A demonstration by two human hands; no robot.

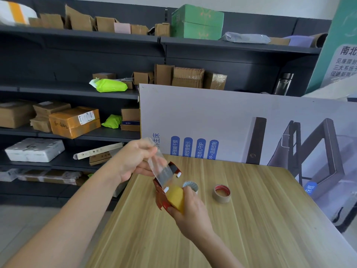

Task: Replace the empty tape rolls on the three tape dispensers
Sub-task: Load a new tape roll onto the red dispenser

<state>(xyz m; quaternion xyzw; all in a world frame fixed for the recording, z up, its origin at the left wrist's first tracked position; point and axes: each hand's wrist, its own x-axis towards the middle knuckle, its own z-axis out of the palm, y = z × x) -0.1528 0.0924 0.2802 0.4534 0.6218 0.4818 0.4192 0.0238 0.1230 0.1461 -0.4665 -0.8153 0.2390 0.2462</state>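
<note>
Above the near-left edge of the wooden worktop (pixel 251 229), held off the surface: a red tape dispenser (pixel 159 196). Right hand (pixel 191 209) wrapped round its yellow rounded part (pixel 176 198), fingers curled; whether that was a roll or a handle I could not tell. Left hand (pixel 135 159) was higher and to the left, fingers pinching the free end of a clear tape strip (pixel 160 167), which ran taut down to the dispenser's white rollers. Two rolls lay flat on the worktop just beyond the right hand: a whitish roll (pixel 190 185), partly hidden by the fingers, and a brown roll with a red core (pixel 222 193) to its right, apart from it. A printed board (pixel 212 117) stood on edge along the far side. Dark shelving (pixel 116 55) behind held cardboard boxes.
</note>
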